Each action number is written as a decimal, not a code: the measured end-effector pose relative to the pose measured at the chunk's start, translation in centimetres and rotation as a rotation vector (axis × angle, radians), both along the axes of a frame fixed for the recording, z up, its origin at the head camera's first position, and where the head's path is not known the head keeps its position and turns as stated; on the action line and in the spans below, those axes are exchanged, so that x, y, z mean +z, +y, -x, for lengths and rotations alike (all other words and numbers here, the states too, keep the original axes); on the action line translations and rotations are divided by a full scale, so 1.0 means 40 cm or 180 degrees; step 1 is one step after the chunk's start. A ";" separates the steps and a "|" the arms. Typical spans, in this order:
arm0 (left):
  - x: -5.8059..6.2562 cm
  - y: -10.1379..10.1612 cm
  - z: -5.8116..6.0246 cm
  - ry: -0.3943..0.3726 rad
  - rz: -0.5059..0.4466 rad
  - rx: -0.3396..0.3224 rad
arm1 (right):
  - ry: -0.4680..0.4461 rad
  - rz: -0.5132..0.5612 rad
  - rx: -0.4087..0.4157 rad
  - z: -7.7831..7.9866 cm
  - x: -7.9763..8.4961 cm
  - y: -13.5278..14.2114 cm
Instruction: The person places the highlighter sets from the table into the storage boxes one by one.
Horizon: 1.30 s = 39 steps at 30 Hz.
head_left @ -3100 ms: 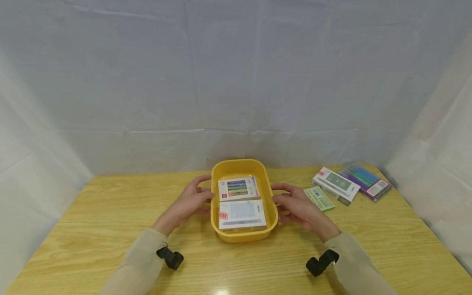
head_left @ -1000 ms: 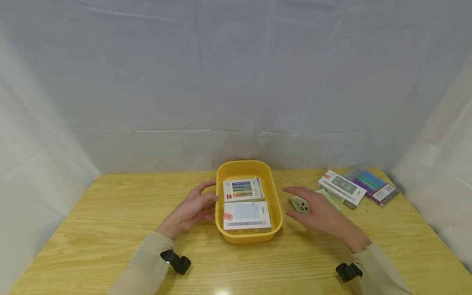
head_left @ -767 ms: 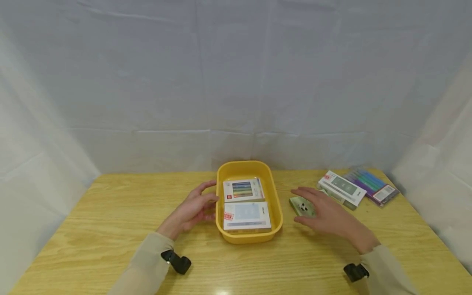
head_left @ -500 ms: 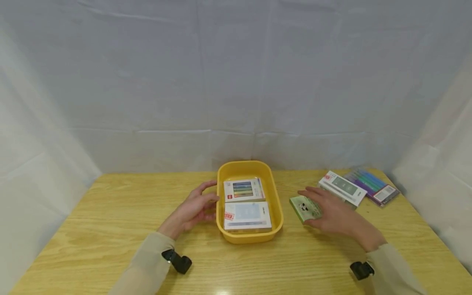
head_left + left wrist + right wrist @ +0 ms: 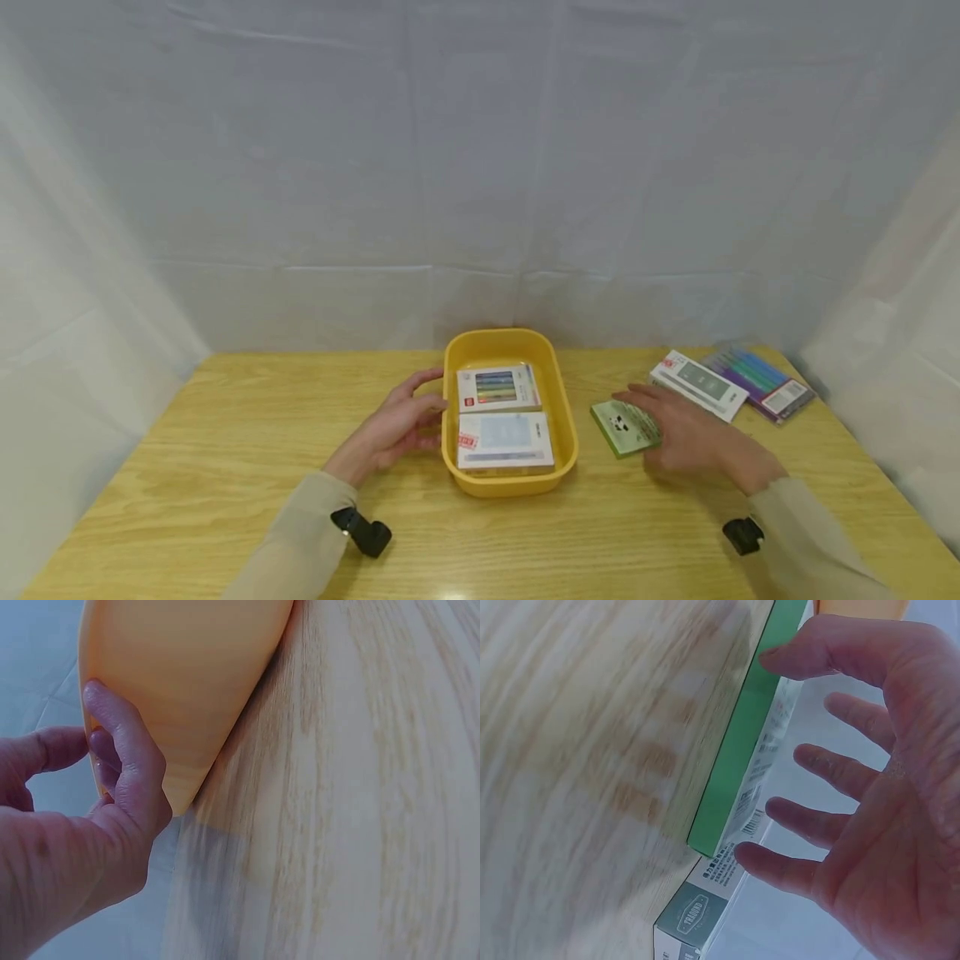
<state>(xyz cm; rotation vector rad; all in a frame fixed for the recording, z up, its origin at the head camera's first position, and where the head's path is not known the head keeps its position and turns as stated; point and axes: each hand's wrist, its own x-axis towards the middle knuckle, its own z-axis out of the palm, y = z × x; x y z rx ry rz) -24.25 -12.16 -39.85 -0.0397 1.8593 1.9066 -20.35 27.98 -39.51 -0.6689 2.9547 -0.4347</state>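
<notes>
While the left hand (image 5: 393, 429) sits with bent fingers at the left rim of the deep yellow plastic tub (image 5: 517, 483), cannot tell if it grips or only touches. Right hand (image 5: 690, 429) holds nothing, fingers extended and spread, over the right end of the flat green rectangular pack with a panda print (image 5: 624, 429); pack lies on the pale wood-grain table (image 5: 480, 550), right of the tub, apart from it. In the right wrist view, the thumb shows over a green edge.

Around: tub holds a white box with a rainbow-striped window (image 5: 497, 387) at the back, a white box with a red stamp (image 5: 506, 442) in front. Beyond the right hand, a white box with a grey-green panel (image 5: 701, 384) lies close behind the fingers, next to a clear-and-purple plastic pack of blue and green pens (image 5: 757, 379). White sheet (image 5: 480, 167) hangs behind.

Versus one second ago: right hand is farther right, more panda print shows; a second green piece then visible past the hand is now covered. Left hand, tub and its boxes look unchanged.
</notes>
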 end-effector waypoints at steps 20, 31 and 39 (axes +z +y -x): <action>-0.001 -0.001 -0.004 0.0051 -0.0004 -0.0029 | -0.0139 -0.0349 -0.0038 -0.002 0.001 0.014; 0.000 -0.001 -0.004 0.0040 0.0022 -0.0012 | -0.0234 -0.0250 -0.0084 -0.019 -0.007 0.017; 0.003 -0.001 -0.001 0.0027 0.0022 0.0003 | -0.0051 -0.0204 -0.0033 -0.024 -0.021 0.025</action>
